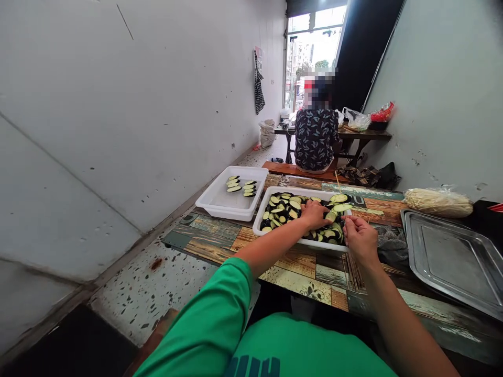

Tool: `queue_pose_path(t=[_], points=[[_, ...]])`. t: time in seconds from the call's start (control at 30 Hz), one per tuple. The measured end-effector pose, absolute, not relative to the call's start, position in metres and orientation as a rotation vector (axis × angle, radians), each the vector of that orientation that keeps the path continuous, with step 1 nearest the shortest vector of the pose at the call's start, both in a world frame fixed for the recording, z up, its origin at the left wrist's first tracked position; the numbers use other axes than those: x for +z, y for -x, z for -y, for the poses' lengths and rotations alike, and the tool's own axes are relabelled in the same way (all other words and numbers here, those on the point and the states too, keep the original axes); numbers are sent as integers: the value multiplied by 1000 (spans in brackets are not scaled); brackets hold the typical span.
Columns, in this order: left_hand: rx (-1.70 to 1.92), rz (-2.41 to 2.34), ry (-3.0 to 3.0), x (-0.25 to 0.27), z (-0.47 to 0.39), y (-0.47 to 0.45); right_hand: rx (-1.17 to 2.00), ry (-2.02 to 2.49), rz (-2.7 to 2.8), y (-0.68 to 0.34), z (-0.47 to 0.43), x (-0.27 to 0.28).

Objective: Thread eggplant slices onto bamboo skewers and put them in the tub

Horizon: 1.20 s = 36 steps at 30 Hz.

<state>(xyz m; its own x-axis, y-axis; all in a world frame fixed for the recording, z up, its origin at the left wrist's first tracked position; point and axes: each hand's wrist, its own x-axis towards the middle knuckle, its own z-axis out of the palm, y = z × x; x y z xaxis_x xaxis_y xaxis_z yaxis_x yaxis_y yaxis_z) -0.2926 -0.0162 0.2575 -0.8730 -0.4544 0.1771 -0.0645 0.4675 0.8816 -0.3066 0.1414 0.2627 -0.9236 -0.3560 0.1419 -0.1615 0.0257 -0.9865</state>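
Observation:
A white tray in front of me holds a pile of eggplant slices with dark skin and pale flesh. My left hand is down on the pile, its thumb and fingers closed about an eggplant slice at the right side; its fingertips are partly hidden. By the tray's right end, my right hand pinches a thin wooden skewer, whose upper end points away from me. Eggplant slices sit along this skewer, above my right fingers.
Another white tray, at left, holds several eggplant slices in two rows. Loose skewers lie below my right hand. Metal trays and a bag of pale enoki-like strands stand right. A person sits ahead, back turned, at another table.

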Motion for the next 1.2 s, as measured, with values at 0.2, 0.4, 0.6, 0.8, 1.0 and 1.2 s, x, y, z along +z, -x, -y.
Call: queue_pose_path(t=[0.2,0.4,0.6,0.8,1.0,1.2], points=[[-1907,1949,-553,261,37,308,-1960,589,-2143,309,-143,260],[-2218,1726,-811,262,59,302,-1907,660,-2188,311,-143,258],[-2466,1361,-869,272,64,297,-1810,736,-2254,314,-145,255],[-2478,898,-923,283,74,295,-1634,874,-2220,315,-147,254],[-2388,625,-937,284,85,292,-1491,959,-2243,321,-148,253],[-2364,552,-886,288,86,291,-1494,998,-2239,320,-148,256]])
